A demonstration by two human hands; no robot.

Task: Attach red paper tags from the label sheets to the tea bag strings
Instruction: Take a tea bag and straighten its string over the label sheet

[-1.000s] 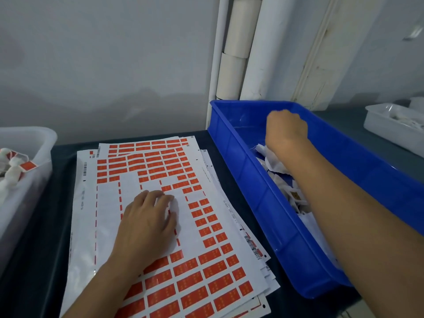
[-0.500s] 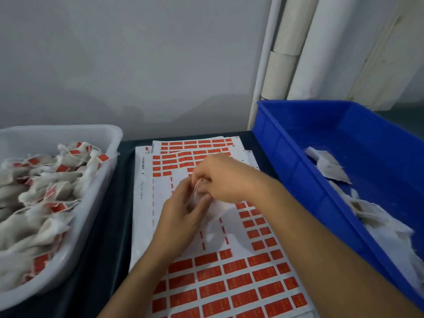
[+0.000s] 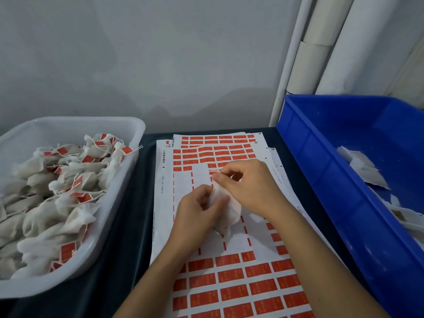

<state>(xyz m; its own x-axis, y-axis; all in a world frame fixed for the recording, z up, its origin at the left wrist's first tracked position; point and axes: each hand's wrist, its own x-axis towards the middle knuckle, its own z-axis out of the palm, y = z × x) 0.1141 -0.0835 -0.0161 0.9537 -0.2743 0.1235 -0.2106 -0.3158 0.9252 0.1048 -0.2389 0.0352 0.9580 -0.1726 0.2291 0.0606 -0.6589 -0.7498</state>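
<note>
A white tea bag (image 3: 226,210) lies over the middle of the top label sheet (image 3: 231,269), held between both hands. My left hand (image 3: 197,216) grips the bag's left side with curled fingers. My right hand (image 3: 247,187) rests over the bag and pinches its thin string near a red tag (image 3: 214,172) at the edge of the peeled area. Rows of red tags (image 3: 236,292) fill the sheet's near and far parts; the middle rows are peeled off.
A white tub (image 3: 128,134) at the left holds many tagged tea bags (image 3: 59,191). A blue bin (image 3: 321,171) at the right holds untagged bags (image 3: 364,168). More sheets lie stacked beneath. White pipes (image 3: 307,65) stand against the grey wall behind.
My right hand came out of the blue bin with a tea bag and brought it over the sheet. My left hand lifted off the sheet and took hold of the bag. The view swung left.
</note>
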